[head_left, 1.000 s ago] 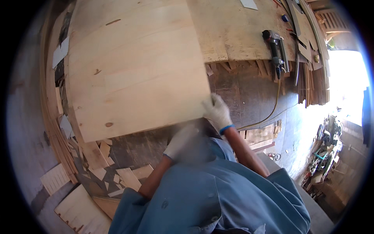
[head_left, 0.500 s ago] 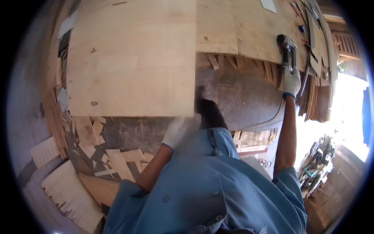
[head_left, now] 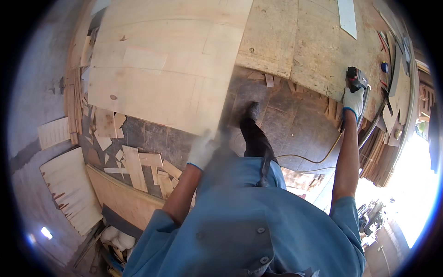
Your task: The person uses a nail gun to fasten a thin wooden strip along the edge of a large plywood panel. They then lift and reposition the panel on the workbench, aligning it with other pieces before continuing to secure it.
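Observation:
A large pale plywood sheet [head_left: 166,69] fills the upper left of the view. My left hand [head_left: 203,150], in a white glove and blurred, grips the sheet's lower right corner. My right arm reaches far to the right, where my gloved right hand [head_left: 353,102] closes on a black and grey power tool [head_left: 358,79] lying at the edge of a wooden workbench [head_left: 304,46]. A yellow cord [head_left: 318,160] runs from the tool down across the floor. My leg and dark shoe [head_left: 251,113] stand between the sheet and the bench.
Several plywood offcuts [head_left: 134,166] litter the dark floor at the left, with larger pale boards [head_left: 69,189] beside them. A white strip [head_left: 347,18] and small tools lie on the bench. Stacked timber [head_left: 383,147] stands at the right.
My right hand has left the sheet's edge and moved right to the power tool on the bench. The left hand alone stays on the sheet, which now sits further left.

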A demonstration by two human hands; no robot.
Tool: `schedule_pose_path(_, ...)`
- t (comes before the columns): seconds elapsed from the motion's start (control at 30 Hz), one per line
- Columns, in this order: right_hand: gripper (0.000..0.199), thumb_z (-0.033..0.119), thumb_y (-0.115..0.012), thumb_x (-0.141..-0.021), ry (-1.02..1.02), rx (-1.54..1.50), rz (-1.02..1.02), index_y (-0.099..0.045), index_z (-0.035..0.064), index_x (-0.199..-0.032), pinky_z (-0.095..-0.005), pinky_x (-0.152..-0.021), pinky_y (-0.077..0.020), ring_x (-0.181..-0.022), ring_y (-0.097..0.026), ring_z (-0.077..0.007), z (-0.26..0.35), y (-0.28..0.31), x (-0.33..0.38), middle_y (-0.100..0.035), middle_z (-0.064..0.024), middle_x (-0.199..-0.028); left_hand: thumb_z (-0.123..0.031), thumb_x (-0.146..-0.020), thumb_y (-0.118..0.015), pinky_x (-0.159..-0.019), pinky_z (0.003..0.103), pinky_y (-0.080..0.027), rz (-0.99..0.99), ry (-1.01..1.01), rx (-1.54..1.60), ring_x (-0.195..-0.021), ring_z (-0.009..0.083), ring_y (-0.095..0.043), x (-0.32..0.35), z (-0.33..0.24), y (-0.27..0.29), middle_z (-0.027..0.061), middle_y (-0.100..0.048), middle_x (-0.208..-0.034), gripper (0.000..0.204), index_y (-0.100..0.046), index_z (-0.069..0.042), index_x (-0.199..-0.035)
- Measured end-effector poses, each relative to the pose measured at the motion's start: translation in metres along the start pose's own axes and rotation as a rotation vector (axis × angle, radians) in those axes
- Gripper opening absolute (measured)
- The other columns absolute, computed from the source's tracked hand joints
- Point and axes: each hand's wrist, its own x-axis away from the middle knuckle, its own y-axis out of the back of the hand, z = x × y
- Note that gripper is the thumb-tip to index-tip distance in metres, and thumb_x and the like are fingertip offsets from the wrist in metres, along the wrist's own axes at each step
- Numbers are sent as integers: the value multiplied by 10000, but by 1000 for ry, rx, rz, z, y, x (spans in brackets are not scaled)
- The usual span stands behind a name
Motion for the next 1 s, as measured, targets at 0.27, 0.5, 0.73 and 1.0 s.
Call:
schedule_pose_path(0.27,244,218,-655,-866,-83,-991,376,-637,51,-1043,-254,-518,-470,-579,-578,-112,5,108,93,-598,-22,-722,-236,-985,-517,-740,419,-491,-38,13,20,-881,238,-562,44,-41,-18,121,-549,-987,256,-534,17,-1022)
schedule_pose_path(0.5,410,302,-631,-855,-317,-2124,1233,-537,25,-1142,-285,-408,-403,-474,-461,-137,60,67,236,-488,-15,-645,-286,-975,-542,-610,296,-506,-91,19,286,-682,179,-632,97,-100,-61,114,-661,-828,358,-640,57,-952)
schedule_pose_path(0.73,340,279,-608,-878,-550,-2645,1928,-573,38,-1115,-301,-431,-428,-525,-529,-153,130,-4,335,-537,-30,-663,-166,-951,-563,-827,415,-561,23,65,394,-937,253,-651,133,-140,-73,125,-624,-1062,237,-551,-23,-1139)
schedule_pose_path(1.0,386,294,-594,-894,-598,-2689,2057,-530,-5,-1129,-266,-452,-447,-525,-499,-114,171,8,367,-510,-13,-684,-245,-962,-552,-666,332,-502,-65,6,419,-735,196,-605,155,-153,-64,109,-635,-876,262,-592,-8,-1064)
